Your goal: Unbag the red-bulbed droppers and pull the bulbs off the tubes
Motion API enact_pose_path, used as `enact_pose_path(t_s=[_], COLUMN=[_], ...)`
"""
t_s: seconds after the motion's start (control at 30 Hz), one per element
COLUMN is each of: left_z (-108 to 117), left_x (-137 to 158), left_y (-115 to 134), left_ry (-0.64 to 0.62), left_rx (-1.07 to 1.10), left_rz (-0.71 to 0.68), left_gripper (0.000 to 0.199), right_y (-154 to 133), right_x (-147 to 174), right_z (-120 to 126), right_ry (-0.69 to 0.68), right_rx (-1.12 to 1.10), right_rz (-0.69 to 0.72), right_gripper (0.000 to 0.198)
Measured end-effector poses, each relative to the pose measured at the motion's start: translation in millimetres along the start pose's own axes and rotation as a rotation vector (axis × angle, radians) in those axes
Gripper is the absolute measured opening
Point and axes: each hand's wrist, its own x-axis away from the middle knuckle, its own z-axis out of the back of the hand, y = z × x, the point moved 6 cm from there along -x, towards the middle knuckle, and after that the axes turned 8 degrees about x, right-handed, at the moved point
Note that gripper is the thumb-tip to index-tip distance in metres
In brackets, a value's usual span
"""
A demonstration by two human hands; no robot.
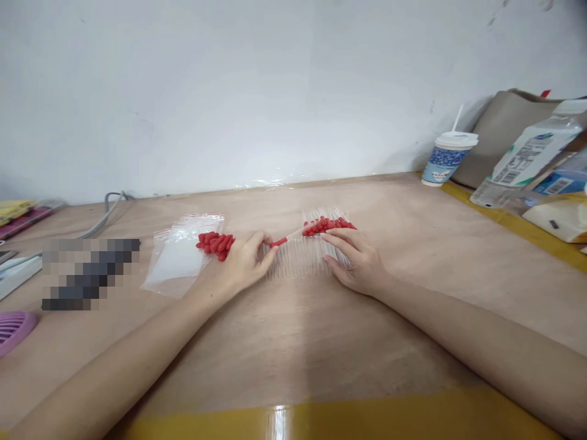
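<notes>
My left hand (250, 260) pinches a red rubber bulb (279, 242) between thumb and fingertips. A thin clear tube runs from that bulb toward the upper right, so the two look like a dropper. Below it lies a row of clear dropper tubes (293, 260), side by side on the table. My right hand (360, 260) rests over the right end of this row, fingers apart and bent. Just beyond its fingertips sits a cluster of droppers with red bulbs (325, 225), their clear tubes pointing away. Loose red bulbs (213, 243) are heaped left of my left hand, partly behind it.
Clear zip bags (177, 260) lie under and beside the loose bulbs. A blurred dark object (94, 275), a grey cable (103, 217) and a purple slatted thing (16, 332) are at left. A paper cup with straw (444, 162) and a plastic bottle (527, 153) stand at right.
</notes>
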Motion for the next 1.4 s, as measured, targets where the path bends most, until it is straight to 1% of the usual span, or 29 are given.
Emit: enact_pose_path(t_s=[0.1, 0.2, 0.3, 0.4, 0.47, 0.53, 0.63, 0.67, 0.7, 0.8, 0.87, 1.03, 1.2, 1.3, 1.4], left_z=[-2, -11, -16, -14, -13, -12, -18, -20, -22, -26, -25, -23, -24, -24, -24], left_x=[18, 27, 28, 28, 27, 27, 26, 26, 26, 27, 28, 30, 30, 31, 32], left_y=[11, 19, 23, 26, 28, 31, 38, 40, 42, 44, 45, 47, 47, 50, 52], left_ry=[0.031, 0.006, -0.035, -0.022, -0.01, -0.006, -0.037, -0.047, -0.051, -0.032, -0.017, 0.003, 0.003, 0.003, -0.011], left_rx=[0.039, 0.117, 0.172, 0.191, 0.199, 0.195, 0.149, 0.131, 0.121, 0.127, 0.132, 0.119, 0.134, 0.139, 0.123], left_rz=[-0.155, -0.249, -0.288, -0.299, -0.297, -0.305, -0.349, -0.367, -0.385, -0.424, -0.441, -0.467, -0.47, -0.51, -0.545], left_gripper=[0.008, 0.007, 0.006, 0.006, 0.007, 0.017, 0.04, 0.042, 0.039, 0.021, 0.015, 0.014, 0.019, 0.022, 0.018], right_y=[-5, -10, -11, -12, -13, -13, -16, -17, -18, -21, -22, -26, -31, -33, -34], right_x=[-1, -1, 1, 2, 3, 3, 2, 2, 2, 1, 1, 2, 2, 2, 2], right_z=[-2, -8, -13, -16, -18, -19, -20, -20, -20, -20, -21, -22, -24, -23, -21], right_ry=[-0.059, -0.144, -0.192, -0.204, -0.213, -0.216, -0.21, -0.205, -0.2, -0.203, -0.211, -0.212, -0.2, -0.175, -0.151], right_rx=[0.003, 0.018, 0.02, 0.0, -0.018, -0.031, -0.046, -0.053, -0.061, -0.077, -0.079, -0.08, -0.095, -0.129, -0.165], right_rz=[0.047, 0.1, 0.127, 0.16, 0.173, 0.173, 0.172, 0.175, 0.177, 0.184, 0.18, 0.189, 0.221, 0.242, 0.257], right_gripper=[0.045, 0.043, 0.033, 0.02, 0.017, 0.017, 0.017, 0.017, 0.017, 0.017, 0.017, 0.021, 0.018, 0.018, 0.017])
